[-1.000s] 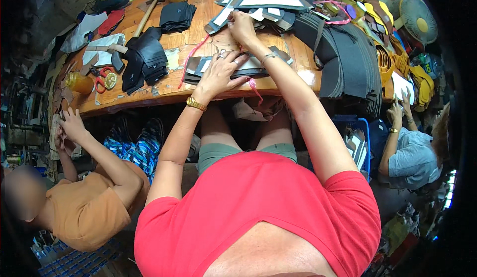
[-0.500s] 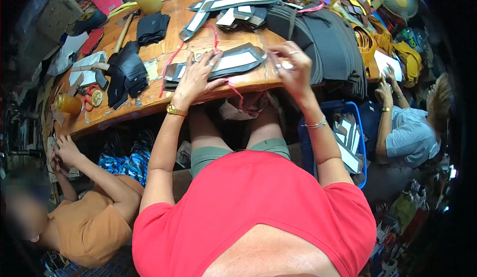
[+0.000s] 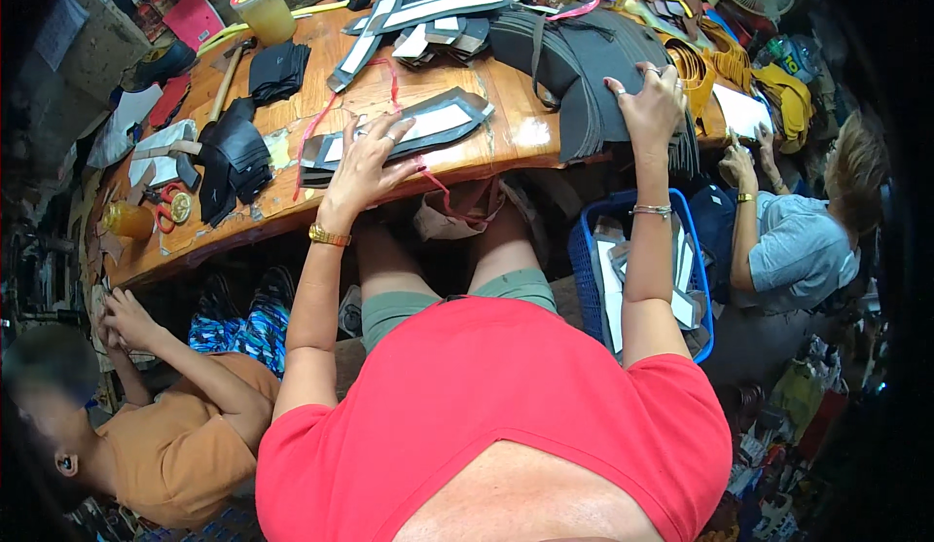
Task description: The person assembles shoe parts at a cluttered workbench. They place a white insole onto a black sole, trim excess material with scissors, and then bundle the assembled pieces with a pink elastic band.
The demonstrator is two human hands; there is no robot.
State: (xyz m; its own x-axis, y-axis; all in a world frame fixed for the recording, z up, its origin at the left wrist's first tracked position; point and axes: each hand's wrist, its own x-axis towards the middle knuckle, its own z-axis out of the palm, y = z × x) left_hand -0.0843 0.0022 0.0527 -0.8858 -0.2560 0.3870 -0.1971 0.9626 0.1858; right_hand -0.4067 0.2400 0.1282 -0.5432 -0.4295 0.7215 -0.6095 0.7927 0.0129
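Left hand (image 3: 368,158) pressed flat, fingers spread, on a stack of grey-edged cut pieces (image 3: 409,128) near the surface's (image 3: 506,143) front edge; right hand (image 3: 650,104) resting unclenched on dark sheets (image 3: 584,75) at its right edge. Both look thin, limp, light: best lifted by an edge

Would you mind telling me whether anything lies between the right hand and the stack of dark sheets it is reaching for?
Nothing visible does: the right hand already rests on the dark sheets at the table edge. The left hand lies flat on the shoe-shaped cut pieces, also with nothing in between.
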